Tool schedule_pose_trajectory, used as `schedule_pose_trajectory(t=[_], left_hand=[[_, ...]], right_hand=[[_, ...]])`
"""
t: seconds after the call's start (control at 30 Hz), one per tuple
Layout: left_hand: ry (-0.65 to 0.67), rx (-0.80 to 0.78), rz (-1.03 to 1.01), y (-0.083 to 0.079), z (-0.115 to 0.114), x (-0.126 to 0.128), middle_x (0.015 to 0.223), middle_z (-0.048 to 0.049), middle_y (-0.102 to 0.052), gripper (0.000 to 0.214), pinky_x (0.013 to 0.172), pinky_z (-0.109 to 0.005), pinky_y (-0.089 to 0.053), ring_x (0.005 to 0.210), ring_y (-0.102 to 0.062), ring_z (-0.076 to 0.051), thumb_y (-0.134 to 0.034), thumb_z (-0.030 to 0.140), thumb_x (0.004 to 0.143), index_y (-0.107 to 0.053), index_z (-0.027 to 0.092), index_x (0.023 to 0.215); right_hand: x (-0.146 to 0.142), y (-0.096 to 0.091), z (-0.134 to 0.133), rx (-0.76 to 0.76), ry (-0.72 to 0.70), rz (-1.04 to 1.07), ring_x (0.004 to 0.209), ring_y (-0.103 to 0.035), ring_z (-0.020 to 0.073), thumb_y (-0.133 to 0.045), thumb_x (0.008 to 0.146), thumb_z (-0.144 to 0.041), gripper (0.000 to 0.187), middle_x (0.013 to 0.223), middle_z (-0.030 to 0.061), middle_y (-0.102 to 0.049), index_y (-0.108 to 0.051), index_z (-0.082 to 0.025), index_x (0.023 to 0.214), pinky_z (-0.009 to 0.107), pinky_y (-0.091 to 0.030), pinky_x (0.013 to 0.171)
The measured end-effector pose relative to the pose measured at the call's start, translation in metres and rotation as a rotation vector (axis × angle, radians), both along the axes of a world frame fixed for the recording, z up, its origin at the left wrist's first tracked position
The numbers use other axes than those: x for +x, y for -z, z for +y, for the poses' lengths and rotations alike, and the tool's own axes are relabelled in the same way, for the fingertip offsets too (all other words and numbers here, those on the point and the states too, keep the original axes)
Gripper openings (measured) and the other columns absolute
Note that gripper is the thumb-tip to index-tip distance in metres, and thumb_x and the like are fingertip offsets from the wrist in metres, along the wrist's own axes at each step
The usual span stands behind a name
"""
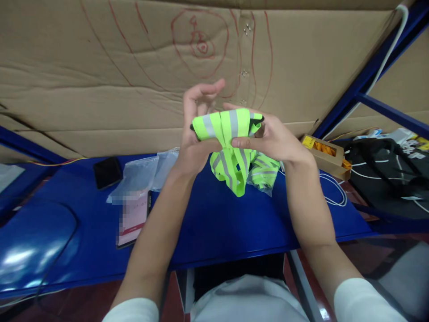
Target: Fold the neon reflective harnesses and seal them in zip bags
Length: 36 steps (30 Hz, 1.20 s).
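A neon yellow-green reflective vest [231,124] with silver stripes and dark edging is held up above the table, partly folded. Its strap-like bands hang down in loops below my hands. My left hand [196,143] grips its left side, with the thumb across the front and some fingers raised behind. On the other side, my right hand [273,136] pinches it with the thumb pressed on the middle; the fingers behind are mostly hidden. Just beyond the hanging bands, a second yellow-green reflective bundle [264,172] lies in a clear plastic bag on the table.
The blue table [214,228] carries a black flat object [107,173], clear plastic bags [140,176] and a phone [134,219] on the left. To the right are a cardboard box [326,156], white cable [337,190] and a black bag [385,170]. Cardboard [134,58] stands behind.
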<state>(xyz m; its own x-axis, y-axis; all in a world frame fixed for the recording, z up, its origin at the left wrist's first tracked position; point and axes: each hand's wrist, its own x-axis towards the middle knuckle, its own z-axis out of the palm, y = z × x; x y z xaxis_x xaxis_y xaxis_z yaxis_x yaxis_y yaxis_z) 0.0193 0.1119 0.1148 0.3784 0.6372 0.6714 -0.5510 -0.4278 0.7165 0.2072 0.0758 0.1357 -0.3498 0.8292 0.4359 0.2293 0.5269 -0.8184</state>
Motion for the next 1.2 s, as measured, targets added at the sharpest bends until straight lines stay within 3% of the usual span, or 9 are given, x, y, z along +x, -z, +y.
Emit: schedule_pose_trajectory(t=[0.27, 0.47, 0.6, 0.73, 0.83, 0.93, 1.0, 1.1, 1.2], left_hand=[[0.244, -0.39, 0.346, 0.015, 0.012, 0.004, 0.113, -0.0096, -0.078, 0.051, 0.095, -0.046, -0.061, 0.109, -0.075, -0.034, -0.091, 0.031, 0.07, -0.072, 0.019, 0.116], [0.126, -0.471, 0.271, 0.021, 0.015, 0.013, 0.106, -0.0062, -0.08, 0.038, 0.095, -0.045, -0.059, 0.103, -0.076, -0.032, -0.09, 0.019, 0.066, -0.078, 0.019, 0.102], [0.246, -0.526, 0.292, 0.027, 0.019, 0.009, 0.096, -0.0062, -0.081, 0.034, 0.092, -0.05, -0.059, 0.097, -0.077, -0.034, -0.092, 0.023, 0.064, -0.078, 0.018, 0.095], [0.423, -0.44, 0.238, 0.031, 0.022, 0.0, 0.106, -0.0051, -0.08, 0.058, 0.092, -0.051, -0.06, 0.112, -0.073, -0.039, -0.097, 0.051, 0.052, -0.077, 0.027, 0.101], [0.384, -0.423, 0.115, 0.026, 0.019, -0.003, 0.115, -0.0052, -0.077, 0.079, 0.094, -0.05, -0.06, 0.125, -0.066, -0.04, -0.082, 0.08, 0.054, -0.074, 0.027, 0.112], [0.321, -0.446, 0.102, 0.015, 0.014, -0.002, 0.108, -0.0063, -0.077, 0.049, 0.094, -0.048, -0.06, 0.123, -0.067, -0.039, -0.077, 0.053, 0.073, -0.072, 0.02, 0.108], [0.299, -0.485, 0.133, 0.009, 0.013, -0.002, 0.099, -0.0045, -0.077, 0.036, 0.089, -0.047, -0.061, 0.114, -0.071, -0.037, -0.072, 0.027, 0.069, -0.071, 0.02, 0.105], [0.216, -0.544, 0.16, 0.006, 0.015, -0.003, 0.091, 0.0019, -0.074, 0.056, 0.077, -0.038, -0.059, 0.098, -0.073, -0.028, -0.066, 0.008, 0.059, -0.066, 0.028, 0.112], [0.112, -0.454, 0.15, 0.008, 0.016, -0.002, 0.094, 0.0046, -0.069, 0.068, 0.069, -0.031, -0.053, 0.087, -0.07, -0.021, -0.069, 0.002, 0.056, -0.059, 0.032, 0.117]], right_hand=[[-0.002, 0.006, 0.002, 0.206, 0.258, 0.105, 0.126, -0.066, 0.0297, -0.078, 0.085, -0.055, 0.051, 0.123, 0.0032, -0.073, -0.068, -0.027, 0.126, 0.049, -0.059, 0.106], [-0.004, 0.003, -0.002, 0.336, 0.176, -0.064, 0.134, -0.062, 0.024, -0.068, 0.091, -0.026, 0.039, 0.137, -0.0006, -0.069, -0.07, -0.029, 0.131, 0.04, -0.047, 0.121], [0.0, 0.001, -0.004, 0.311, 0.113, -0.11, 0.132, -0.062, 0.0253, -0.07, 0.085, -0.02, 0.037, 0.132, -0.0007, -0.071, -0.075, -0.027, 0.121, 0.042, -0.049, 0.117], [0.004, 0.001, -0.003, 0.31, 0.094, -0.076, 0.129, -0.064, 0.0255, -0.071, 0.086, -0.022, 0.031, 0.131, 0.0007, -0.071, -0.077, -0.027, 0.116, 0.042, -0.052, 0.112], [0.004, 0.0, -0.001, 0.378, 0.03, -0.031, 0.127, -0.065, 0.0244, -0.069, 0.09, -0.023, 0.022, 0.128, 0.0037, -0.071, -0.078, -0.023, 0.11, 0.041, -0.051, 0.112], [0.008, -0.004, -0.001, 0.384, -0.039, -0.093, 0.136, -0.058, 0.0232, -0.068, 0.091, -0.019, 0.029, 0.137, 0.0053, -0.065, -0.074, -0.025, 0.119, 0.04, -0.045, 0.12], [0.014, -0.007, -0.002, 0.326, -0.117, -0.171, 0.149, -0.045, 0.0247, -0.077, 0.084, -0.023, 0.05, 0.149, 0.0039, -0.056, -0.066, -0.028, 0.133, 0.041, -0.036, 0.127], [0.024, -0.008, -0.002, 0.224, -0.158, -0.109, 0.157, -0.031, 0.0297, -0.091, 0.071, -0.042, 0.088, 0.16, 0.002, -0.044, -0.052, -0.03, 0.149, 0.045, -0.031, 0.129], [0.026, -0.002, 0.003, 0.09, -0.058, 0.01, 0.153, -0.037, 0.0301, -0.083, 0.078, -0.057, 0.084, 0.158, 0.0032, -0.046, -0.049, -0.029, 0.15, 0.046, -0.036, 0.126]])
